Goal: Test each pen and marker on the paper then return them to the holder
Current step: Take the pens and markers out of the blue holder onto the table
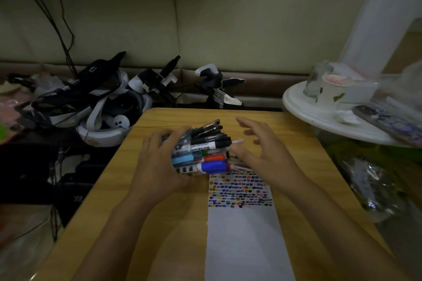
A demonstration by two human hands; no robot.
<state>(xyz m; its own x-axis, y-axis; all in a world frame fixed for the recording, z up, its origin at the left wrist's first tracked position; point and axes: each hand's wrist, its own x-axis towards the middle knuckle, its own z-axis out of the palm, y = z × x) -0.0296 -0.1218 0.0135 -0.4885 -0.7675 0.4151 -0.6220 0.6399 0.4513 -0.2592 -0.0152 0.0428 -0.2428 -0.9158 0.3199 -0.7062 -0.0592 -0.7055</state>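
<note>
My left grip (159, 162) is curling round the cylindrical holder (182, 159) — tipped toward three o'clock, glossy markers (210, 146) fanning out; my right grip (258, 150) is spreading open, holding nothing, above the swatch-covered paper (242, 230).

2 hands over the wooden table (285, 130): left hand (159, 164), right hand (262, 150); 1 holder (182, 159) lying on its side on the table, its pens and markers too bunched to count; 1 paper (244, 235) on the table beside the holder; 1 round white tray (303, 107) right of the table
</note>
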